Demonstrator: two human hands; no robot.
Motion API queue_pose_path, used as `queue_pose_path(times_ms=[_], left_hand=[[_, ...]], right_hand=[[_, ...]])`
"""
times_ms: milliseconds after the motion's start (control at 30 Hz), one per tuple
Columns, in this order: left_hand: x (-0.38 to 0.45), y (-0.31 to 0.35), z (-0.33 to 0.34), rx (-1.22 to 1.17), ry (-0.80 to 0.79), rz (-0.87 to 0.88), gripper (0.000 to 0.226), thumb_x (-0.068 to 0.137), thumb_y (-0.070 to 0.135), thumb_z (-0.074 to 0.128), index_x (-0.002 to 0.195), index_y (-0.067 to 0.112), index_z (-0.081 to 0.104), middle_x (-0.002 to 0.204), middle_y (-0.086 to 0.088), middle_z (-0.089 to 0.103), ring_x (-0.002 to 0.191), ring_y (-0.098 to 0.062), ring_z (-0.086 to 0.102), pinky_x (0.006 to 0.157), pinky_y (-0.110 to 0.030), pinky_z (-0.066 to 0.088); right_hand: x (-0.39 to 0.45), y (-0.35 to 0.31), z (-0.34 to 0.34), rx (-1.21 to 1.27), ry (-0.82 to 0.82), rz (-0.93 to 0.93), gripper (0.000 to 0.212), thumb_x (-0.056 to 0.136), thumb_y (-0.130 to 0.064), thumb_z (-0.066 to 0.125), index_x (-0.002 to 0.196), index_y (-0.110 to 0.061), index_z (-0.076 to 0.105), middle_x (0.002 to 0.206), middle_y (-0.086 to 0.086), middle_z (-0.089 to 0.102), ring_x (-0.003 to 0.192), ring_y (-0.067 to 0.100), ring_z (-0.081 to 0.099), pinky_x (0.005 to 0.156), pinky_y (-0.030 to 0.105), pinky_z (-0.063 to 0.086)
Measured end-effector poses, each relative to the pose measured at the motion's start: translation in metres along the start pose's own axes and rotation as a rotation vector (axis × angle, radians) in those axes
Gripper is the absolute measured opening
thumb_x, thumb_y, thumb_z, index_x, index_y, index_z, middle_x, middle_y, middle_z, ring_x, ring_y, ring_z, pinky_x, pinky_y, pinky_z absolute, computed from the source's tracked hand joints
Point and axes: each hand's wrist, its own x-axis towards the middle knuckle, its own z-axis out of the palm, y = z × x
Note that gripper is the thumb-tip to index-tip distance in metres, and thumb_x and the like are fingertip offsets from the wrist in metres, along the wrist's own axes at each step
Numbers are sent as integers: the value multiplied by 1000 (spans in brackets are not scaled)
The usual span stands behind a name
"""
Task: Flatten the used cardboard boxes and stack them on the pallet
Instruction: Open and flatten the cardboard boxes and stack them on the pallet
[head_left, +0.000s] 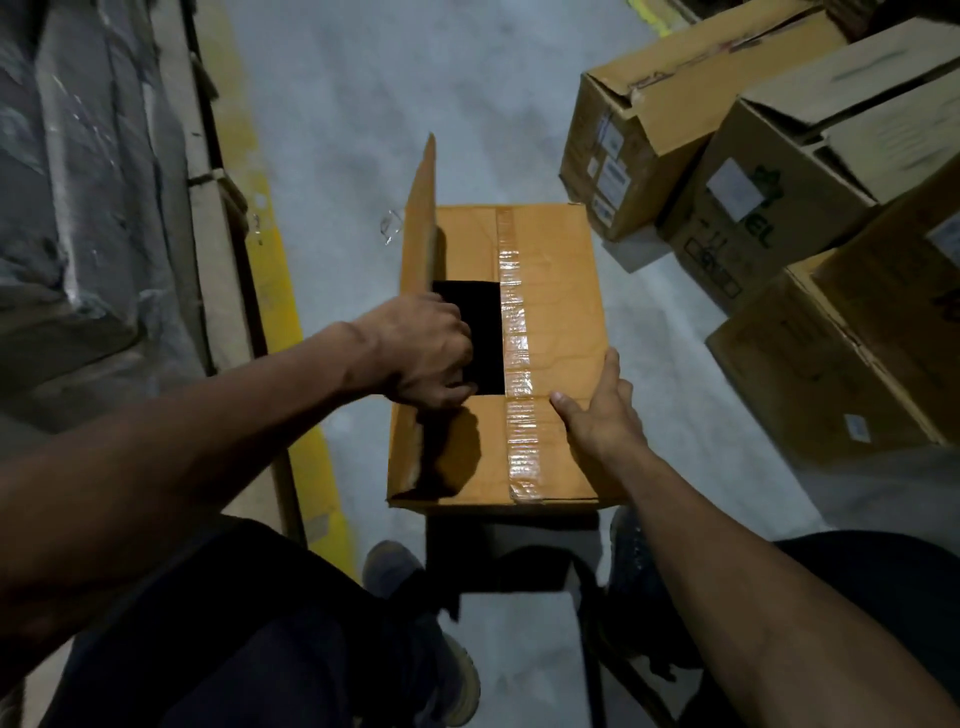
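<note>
One tan box (545, 332) stands on the grey floor (467, 104) before the person's feet — clear tape (514, 364) down its top, one flap (422, 218) raised, a dark opening showing nothing inside. Left hand (423, 353) grips the opening's edge; right hand (597, 410) lies flat on top. Four more boxes (769, 223) crowd the right — wrapped stacks (78, 208) left.

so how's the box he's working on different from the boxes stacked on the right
The box in hand lies alone on the floor, while the stacked boxes are piled together. Its top is partly open, one flap upright, with the left hand gripping an inner flap and the right hand pressing flat; nobody touches the stacked ones. Its top shows only clear tape; theirs carry white labels and print. All are brown cardboard, none flattened.
</note>
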Motion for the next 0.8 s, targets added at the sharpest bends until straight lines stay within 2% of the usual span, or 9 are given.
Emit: queue_pose_path(times_ms=[100,167,233,367,467,567,667,733,800], left_hand=[[-25,-10,7,54,-180,-147,44,98,52,41,97,19,70,106,-4,71,101,-25,66,80,-31,49],[-37,-14,19,15,-317,-270,36,103,42,42,116,17,65,122,-6,66,114,-25,62,87,-35,51],[-48,-8,41,-62,-365,-390,37,104,37,41,128,15,58,131,-8,59,123,-26,55,94,-37,48],[-53,18,101,-448,-205,-774,46,103,46,37,122,10,58,122,-12,58,110,-30,59,90,-43,53],[-36,48,125,-837,-118,-1001,55,106,45,31,136,0,44,139,-21,47,123,-36,51,102,-46,45],[-18,70,138,-1053,53,-1139,57,107,39,34,141,-8,34,145,-28,41,133,-40,42,109,-47,37],[-11,74,149,-1208,142,-1237,47,107,38,35,132,-1,40,130,-24,53,120,-43,52,94,-46,43],[-9,71,156,-1281,183,-1249,43,108,37,35,126,0,46,122,-24,58,112,-43,56,82,-39,41],[-10,67,160,-1296,255,-1243,40,108,33,37,120,-2,51,116,-24,60,109,-42,57,77,-36,37]], right_hand=[[-4,-2,-2,14,-7,-9,96,95,-53,59,157,-34,-12,157,10,27,137,39,40,107,57,40],[-6,-3,-3,25,-9,-12,96,95,-53,59,157,-35,-12,157,10,27,137,40,41,107,58,39],[-7,-3,-2,29,-9,-16,96,95,-53,59,156,-36,-13,156,10,27,136,40,41,107,59,39],[-6,-3,0,25,1,-13,96,95,-52,59,157,-35,-13,158,10,25,138,39,40,108,59,39],[-4,-2,2,18,11,-15,96,95,-52,59,157,-34,-13,159,10,25,138,39,40,108,58,39],[0,0,3,16,16,-21,96,95,-53,59,156,-35,-12,158,9,25,138,38,40,108,59,39],[4,2,5,18,19,-31,96,94,-53,60,156,-35,-11,159,8,25,138,38,40,108,59,38],[7,0,6,19,16,-35,95,94,-53,60,157,-35,-10,158,8,25,138,37,40,108,59,38],[9,-5,6,29,14,-44,95,94,-54,60,157,-36,-9,158,7,27,138,37,41,108,59,39]])
